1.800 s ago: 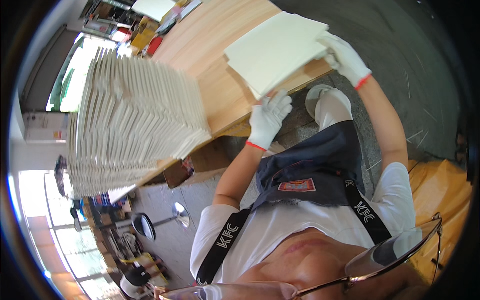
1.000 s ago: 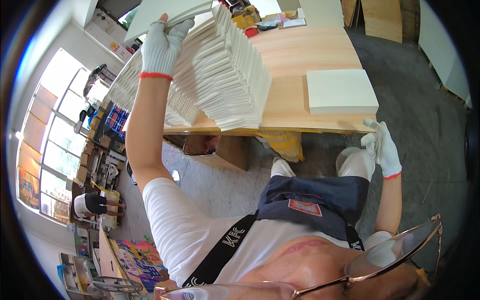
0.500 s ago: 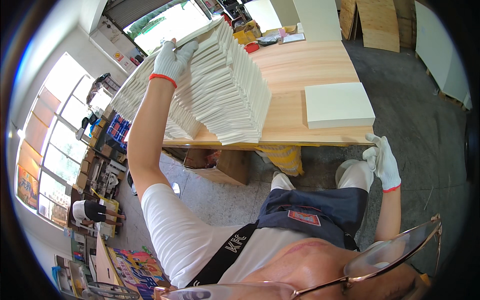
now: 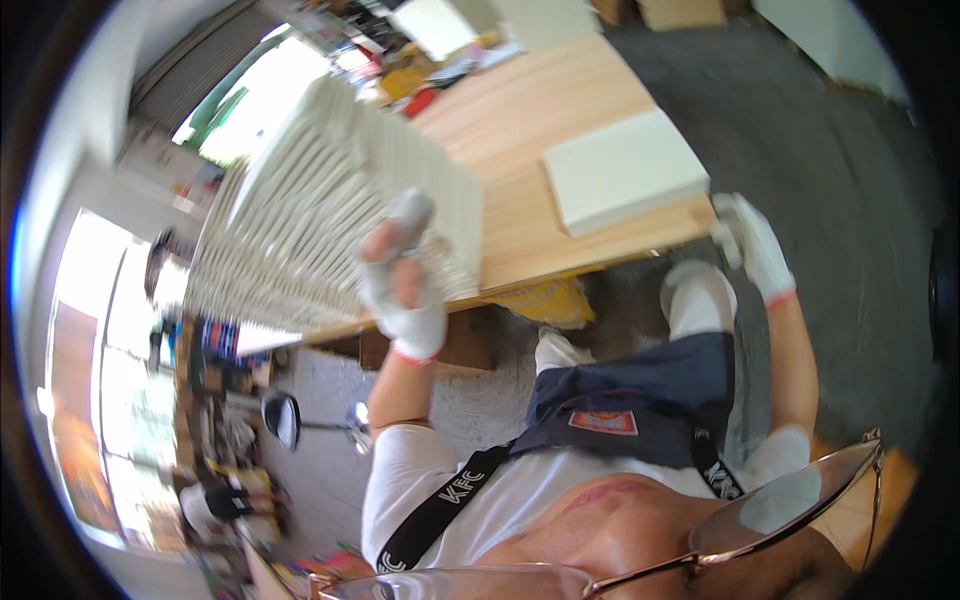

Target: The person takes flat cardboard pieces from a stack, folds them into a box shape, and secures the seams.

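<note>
My left hand [image 4: 404,290] wears a white knitted glove with a red cuff and bare fingertips. Blurred by motion, it is raised in front of the tall stacks of white folded sheets [image 4: 330,190], fingers apart and somewhat bent. No object shows in it. My right hand [image 4: 755,248], in a similar white glove, hangs by the near right corner of the wooden table [image 4: 560,100]. Its fingers are loosely bent and apart, holding nothing. Close to that corner lies a low, neat block of white sheets [image 4: 630,170].
Yellow wrapping [image 4: 545,303] and a cardboard box [image 4: 450,340] sit under the table. At its far end are a red item [image 4: 420,102] and other clutter. Another person [image 4: 215,505] bends over at the lower left. A round-headed metal stand [image 4: 283,418] rises from the floor at left.
My left hand has come off the top of the stacks and dropped toward me. My right hand stays by the table corner. The whole view has shifted and tilted.
</note>
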The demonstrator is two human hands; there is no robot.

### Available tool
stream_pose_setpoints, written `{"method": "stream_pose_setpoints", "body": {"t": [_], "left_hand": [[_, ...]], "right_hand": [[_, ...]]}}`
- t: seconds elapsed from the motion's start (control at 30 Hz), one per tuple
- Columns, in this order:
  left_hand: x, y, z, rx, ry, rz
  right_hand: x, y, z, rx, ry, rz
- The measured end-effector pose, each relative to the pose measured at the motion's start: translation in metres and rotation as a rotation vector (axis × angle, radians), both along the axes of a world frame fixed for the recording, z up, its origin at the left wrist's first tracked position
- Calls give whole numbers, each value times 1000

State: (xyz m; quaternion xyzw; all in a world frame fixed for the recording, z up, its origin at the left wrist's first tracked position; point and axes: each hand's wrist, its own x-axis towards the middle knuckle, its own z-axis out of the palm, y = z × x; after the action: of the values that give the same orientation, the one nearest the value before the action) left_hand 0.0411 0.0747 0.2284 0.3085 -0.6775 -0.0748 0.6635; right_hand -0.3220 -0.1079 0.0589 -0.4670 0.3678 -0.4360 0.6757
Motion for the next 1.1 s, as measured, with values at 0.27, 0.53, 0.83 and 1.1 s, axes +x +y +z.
{"method": "stream_pose_setpoints", "body": {"t": [0.27, 0.53, 0.83, 1.1], "left_hand": [[-89, -237, -129, 417, -890, 230], [-108, -267, -149, 557, -818, 249], [-97, -278, -165, 751, -631, -19], [-99, -267, -161, 755, -360, -259]], "right_hand": [[26, -75, -22, -507, 990, -289], [38, -94, 12, -1160, 1333, -371], [72, -110, 22, -644, 903, -229], [73, -112, -18, -910, 933, -351]]}}
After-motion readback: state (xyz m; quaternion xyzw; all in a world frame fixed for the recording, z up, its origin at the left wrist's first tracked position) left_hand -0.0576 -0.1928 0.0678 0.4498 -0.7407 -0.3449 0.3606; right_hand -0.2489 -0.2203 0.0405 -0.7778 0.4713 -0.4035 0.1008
